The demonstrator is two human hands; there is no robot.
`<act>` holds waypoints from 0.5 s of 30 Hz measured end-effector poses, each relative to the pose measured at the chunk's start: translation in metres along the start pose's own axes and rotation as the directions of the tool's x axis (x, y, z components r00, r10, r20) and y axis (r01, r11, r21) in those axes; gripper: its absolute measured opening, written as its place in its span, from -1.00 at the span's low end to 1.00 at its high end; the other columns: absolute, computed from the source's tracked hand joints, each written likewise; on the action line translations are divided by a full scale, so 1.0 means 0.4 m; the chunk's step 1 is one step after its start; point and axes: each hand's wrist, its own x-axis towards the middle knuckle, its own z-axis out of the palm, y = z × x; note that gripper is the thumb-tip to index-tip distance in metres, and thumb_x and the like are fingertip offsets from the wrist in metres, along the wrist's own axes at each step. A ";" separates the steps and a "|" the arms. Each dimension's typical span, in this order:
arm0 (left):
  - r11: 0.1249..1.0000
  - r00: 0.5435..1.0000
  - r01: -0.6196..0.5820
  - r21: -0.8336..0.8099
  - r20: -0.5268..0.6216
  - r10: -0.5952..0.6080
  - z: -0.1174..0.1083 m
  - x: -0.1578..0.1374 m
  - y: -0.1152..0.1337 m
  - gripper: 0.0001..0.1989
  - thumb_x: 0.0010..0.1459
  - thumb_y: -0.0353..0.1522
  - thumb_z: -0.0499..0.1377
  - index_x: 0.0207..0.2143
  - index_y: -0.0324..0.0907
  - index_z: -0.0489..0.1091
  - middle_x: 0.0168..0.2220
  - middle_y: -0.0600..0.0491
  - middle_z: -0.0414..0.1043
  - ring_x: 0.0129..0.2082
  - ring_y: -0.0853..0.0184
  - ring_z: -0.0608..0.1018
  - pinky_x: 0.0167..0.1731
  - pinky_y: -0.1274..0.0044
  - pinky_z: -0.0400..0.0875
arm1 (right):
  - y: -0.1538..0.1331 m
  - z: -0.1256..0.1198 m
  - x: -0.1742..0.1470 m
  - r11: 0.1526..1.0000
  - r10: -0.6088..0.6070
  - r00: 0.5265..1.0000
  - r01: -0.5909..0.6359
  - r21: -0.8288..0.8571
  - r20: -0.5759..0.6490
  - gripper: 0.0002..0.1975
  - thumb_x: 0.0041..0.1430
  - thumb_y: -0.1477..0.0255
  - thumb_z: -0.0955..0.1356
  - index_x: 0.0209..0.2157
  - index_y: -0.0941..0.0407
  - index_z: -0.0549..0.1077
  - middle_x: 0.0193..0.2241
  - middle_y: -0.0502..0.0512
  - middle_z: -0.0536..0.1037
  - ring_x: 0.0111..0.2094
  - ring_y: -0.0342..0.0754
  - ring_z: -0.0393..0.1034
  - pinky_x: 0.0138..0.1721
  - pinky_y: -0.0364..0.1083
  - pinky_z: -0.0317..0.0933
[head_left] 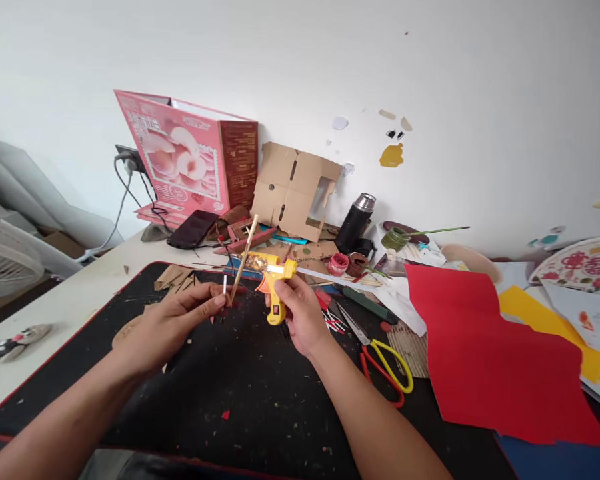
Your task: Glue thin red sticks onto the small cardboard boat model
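My right hand (303, 313) is wrapped round the grip of a yellow hot glue gun (276, 308), whose nozzle end points left. A white glue stick (320, 273) seems to run out of its back. My left hand (180, 317) is closed in a pinch, holding a thin wooden stick (247, 253) that leans upward beside the gun. A short white strip (225, 285) also stands up at its fingertips. The stick passes close to the nozzle; whether they touch I cannot tell. Scissors (367, 343) with one yellow and one red handle lie right of my right hand.
The black mat (220, 400) is strewn with scraps. Behind it are a phone (193, 229), a pink box (180, 153), cut cardboard (295, 187), a black thermos (355, 223) and paint jars (338, 264). Red paper (495, 353) spreads over the right side. A fan (10, 247) stands at left.
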 end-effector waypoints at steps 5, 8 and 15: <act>0.995 0.999 -0.020 -0.098 0.036 0.023 0.036 0.005 0.007 -0.59 0.19 0.06 0.33 -0.36 -0.08 0.59 -0.38 0.03 0.57 -0.32 0.20 0.55 -0.24 0.45 0.49 | 0.000 -0.017 -0.006 1.000 -0.001 1.000 0.001 -0.017 -0.004 -0.52 0.09 0.04 0.57 -0.11 0.08 0.57 -0.39 -0.01 0.54 -0.44 -0.12 0.39 -0.46 -0.19 0.22; 0.980 0.997 -0.061 -0.189 -0.050 0.052 0.043 -0.012 0.017 -0.61 0.19 0.02 0.37 -0.40 -0.09 0.56 -0.40 0.05 0.51 -0.36 0.24 0.49 -0.31 0.48 0.44 | 0.000 -0.026 -0.004 0.997 -0.043 0.998 0.041 -0.060 -0.034 -0.57 0.15 0.03 0.52 -0.19 0.10 0.55 -0.47 -0.04 0.50 -0.48 -0.13 0.34 -0.49 -0.19 0.17; 0.929 0.919 -0.106 -0.356 -0.393 -0.046 -0.024 -0.047 0.045 -0.58 0.00 0.04 0.50 -0.41 -0.05 0.51 -0.34 0.09 0.52 -0.27 0.24 0.52 -0.23 0.50 0.46 | -0.011 -0.048 0.013 0.990 -0.132 0.988 0.126 -0.069 -0.084 -0.59 0.17 0.02 0.48 -0.28 0.10 0.50 -0.56 -0.08 0.43 -0.56 -0.17 0.21 -0.52 -0.18 0.09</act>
